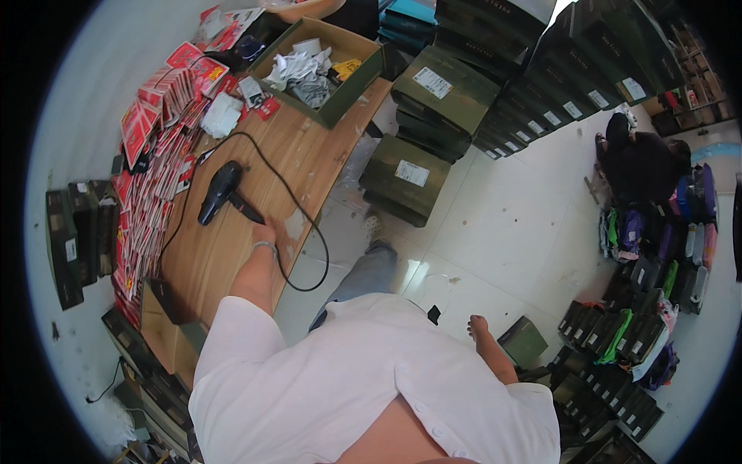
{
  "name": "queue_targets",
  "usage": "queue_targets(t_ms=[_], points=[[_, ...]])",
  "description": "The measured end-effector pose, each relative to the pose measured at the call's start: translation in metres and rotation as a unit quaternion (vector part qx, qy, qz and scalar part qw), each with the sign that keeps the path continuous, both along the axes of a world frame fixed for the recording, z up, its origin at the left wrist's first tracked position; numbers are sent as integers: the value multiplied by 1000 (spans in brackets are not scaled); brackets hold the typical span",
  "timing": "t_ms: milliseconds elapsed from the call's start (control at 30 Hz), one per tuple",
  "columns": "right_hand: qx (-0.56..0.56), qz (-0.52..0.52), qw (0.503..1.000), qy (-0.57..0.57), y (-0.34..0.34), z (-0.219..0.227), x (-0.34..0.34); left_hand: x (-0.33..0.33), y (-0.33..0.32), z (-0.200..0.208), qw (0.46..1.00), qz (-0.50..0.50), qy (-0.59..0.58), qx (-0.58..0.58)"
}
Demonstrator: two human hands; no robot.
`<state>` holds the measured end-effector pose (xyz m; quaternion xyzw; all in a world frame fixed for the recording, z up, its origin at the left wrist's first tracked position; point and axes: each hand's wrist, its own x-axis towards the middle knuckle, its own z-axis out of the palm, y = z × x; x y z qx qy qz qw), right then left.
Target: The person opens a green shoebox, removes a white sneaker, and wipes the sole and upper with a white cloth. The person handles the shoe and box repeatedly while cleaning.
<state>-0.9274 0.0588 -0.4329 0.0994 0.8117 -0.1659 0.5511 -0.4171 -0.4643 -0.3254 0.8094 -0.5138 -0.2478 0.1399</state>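
A black hair dryer lies over the wooden table, its handle angled toward me. My left hand, with a bracelet at the wrist, is closed on the end of that handle. The dryer's black cord loops over the table's edge and back across the tabletop. My right hand hangs low at my side, above the floor, with its fingers curled and nothing visible in them. A dark green box is the nearest thing to it.
Heaps of red-and-white cards line the table's wall side. An open box of crumpled paper stands at its far end. Stacked green boxes rise beyond the table edge. A person in dark clothes is at the right, near bagged goods.
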Motion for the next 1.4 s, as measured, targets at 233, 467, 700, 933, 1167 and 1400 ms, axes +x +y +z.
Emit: queue_targets(t_ms=[233,467,700,933,1167,1400], points=[[-15,62,997,38,-96,26,-39,-19,-101,-6,999,30,-34,7],[-225,200,944,137,-280,-22,-119,-66,-155,20,976,112,-184,-37],[-175,117,978,-5,-395,-76,-134,-232,23,-3,930,-145,302,-154],[-59,107,992,4,-382,-295,-144,-295,-37,-236,991,-119,52,-42],[-179,-152,969,-75,-455,-290,-104,-279,-145,-351,964,-8,201,173],[-263,-392,842,-260,-449,-251,-79,-281,-127,-322,905,-28,358,227]])
